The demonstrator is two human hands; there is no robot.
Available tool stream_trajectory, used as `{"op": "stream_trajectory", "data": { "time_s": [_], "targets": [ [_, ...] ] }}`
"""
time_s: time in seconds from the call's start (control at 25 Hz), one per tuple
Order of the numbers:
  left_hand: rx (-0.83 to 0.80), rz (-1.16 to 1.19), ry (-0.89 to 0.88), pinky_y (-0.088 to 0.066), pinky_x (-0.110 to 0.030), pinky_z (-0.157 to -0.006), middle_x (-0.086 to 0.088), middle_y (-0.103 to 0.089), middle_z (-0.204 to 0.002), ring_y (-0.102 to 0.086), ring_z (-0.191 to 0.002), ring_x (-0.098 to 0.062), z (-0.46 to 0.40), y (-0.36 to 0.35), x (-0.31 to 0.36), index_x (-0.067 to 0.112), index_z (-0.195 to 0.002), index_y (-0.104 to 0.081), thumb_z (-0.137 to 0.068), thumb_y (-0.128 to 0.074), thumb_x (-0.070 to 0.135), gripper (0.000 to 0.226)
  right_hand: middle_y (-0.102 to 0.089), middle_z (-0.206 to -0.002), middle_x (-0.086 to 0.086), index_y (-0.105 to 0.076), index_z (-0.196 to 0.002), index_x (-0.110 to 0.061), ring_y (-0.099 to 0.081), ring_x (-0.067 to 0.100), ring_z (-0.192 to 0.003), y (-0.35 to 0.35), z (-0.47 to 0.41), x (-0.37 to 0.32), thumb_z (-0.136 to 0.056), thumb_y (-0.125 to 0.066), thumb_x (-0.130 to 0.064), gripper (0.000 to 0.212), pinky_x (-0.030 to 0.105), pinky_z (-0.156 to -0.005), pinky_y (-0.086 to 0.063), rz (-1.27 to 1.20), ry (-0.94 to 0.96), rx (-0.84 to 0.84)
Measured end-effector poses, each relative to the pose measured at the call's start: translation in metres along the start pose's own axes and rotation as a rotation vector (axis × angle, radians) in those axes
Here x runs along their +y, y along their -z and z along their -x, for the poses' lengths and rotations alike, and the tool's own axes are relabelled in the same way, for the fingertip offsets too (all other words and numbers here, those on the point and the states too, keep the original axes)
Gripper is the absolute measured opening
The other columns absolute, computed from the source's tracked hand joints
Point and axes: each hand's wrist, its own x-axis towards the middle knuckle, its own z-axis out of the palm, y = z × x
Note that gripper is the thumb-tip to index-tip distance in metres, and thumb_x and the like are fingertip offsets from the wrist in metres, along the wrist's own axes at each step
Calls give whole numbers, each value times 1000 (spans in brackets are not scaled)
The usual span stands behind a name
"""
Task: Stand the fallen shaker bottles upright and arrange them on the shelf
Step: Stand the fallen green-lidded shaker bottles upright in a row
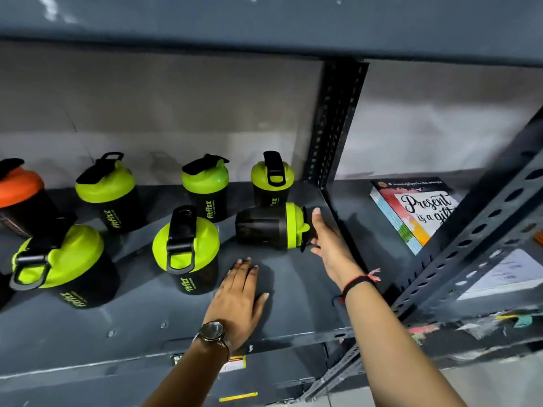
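Note:
One black shaker bottle with a lime-green lid [269, 226] lies on its side on the grey metal shelf [132, 318], lid pointing right. My right hand [329, 242] is at its lid end, fingers spread and touching the lid, not closed around it. My left hand [239, 298] rests flat and open on the shelf in front of the fallen bottle. Several green-lidded shakers stand upright: front left [63, 265], front middle [188, 251], back left [110, 192], back middle [207, 188], back right [271, 179]. An orange-lidded shaker [22, 195] stands at the far left.
A perforated black upright post [335, 121] bounds the shelf bay on the right. Beyond it a stack of books [417, 212] lies on the neighbouring shelf. Another slotted post [482, 233] crosses diagonally at right. The shelf above hangs low over the bottles.

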Motion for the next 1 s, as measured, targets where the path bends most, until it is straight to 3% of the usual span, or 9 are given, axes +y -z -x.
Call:
{"op": "stream_trajectory", "data": {
  "time_s": [0.12,0.2,0.32,0.4,0.48,0.52,0.6,0.68,1.0],
  "targets": [
    [13,-20,29,-47,-41,-84,-23,-59,-118,-57,-105,-35,0,1,1,-2,-111,-56,-93,-18,45,63,-55,-114,8,-50,-125,-10,-52,20,-97,-3,-8,-5,-91,-50,-40,44,28,-78,-44,-149,-99,-21],
    [30,-29,21,-48,-44,-82,-23,-59,-118,-57,-105,-36,0,0,1,-2,-111,-56,-85,-33,39,54,-58,-104,7,-55,-113,-11,-54,15,-78,-4,-9,-5,-88,-59,-33,33,25,-61,-45,-176,-125,-17],
    [35,-9,15,-45,-52,-84,-24,-58,-119,-56,-107,-37,-1,1,-1,-3,-112,-56,-81,-36,37,54,-57,-78,4,-57,-79,-14,-47,11,-61,-8,-9,-5,-87,-62,-21,12,21,-54,-41,-159,-112,56],
    [33,0,22,-44,-52,-85,-25,-58,-119,-55,-107,-37,0,0,-1,-3,-111,-56,-82,-36,37,54,-51,-64,3,-54,-64,-16,-44,13,-55,-10,-2,-13,-89,-60,-19,26,24,-52,-38,-83,-36,120],
    [38,15,41,-44,-52,-86,-26,-58,-118,-55,-108,-38,-1,-1,-2,-4,-110,-56,-81,-36,37,54,-62,-70,14,-64,-72,-8,-55,27,-64,-11,13,-27,-89,-58,-20,21,33,-59,-45,168,192,241],
    [39,21,50,-44,-52,-86,-27,-57,-118,-54,-108,-39,0,0,-2,-5,-110,-56,-81,-36,37,55,-67,-85,22,-67,-86,-2,-61,34,-79,-10,24,-37,-89,-57,-21,21,38,-71,-48,388,322,298],
    [33,25,62,-43,-53,-87,-28,-57,-118,-54,-108,-40,-1,-1,-2,-6,-110,-56,-81,-35,37,56,-61,-115,25,-60,-112,-1,-56,39,-106,-8,48,-58,-90,-53,-23,32,40,-91,-43,854,514,322],
    [27,34,73,-43,-53,-87,-29,-57,-117,-54,-107,-41,0,-1,-2,-7,-109,-56,-81,-35,37,56,-54,-123,21,-53,-122,-4,-49,39,-114,-9,66,-68,-92,-49,-24,37,39,-97,-40,1157,635,244],
    [30,79,86,-44,-54,-86,-30,-57,-116,-54,-106,-42,-1,-5,-3,-8,-109,-56,-80,-35,38,58,-49,-125,15,-45,-125,-10,-47,37,-118,-8,86,-64,-88,-54,-35,46,40,-96,-42,1347,624,16]
  ]
}}
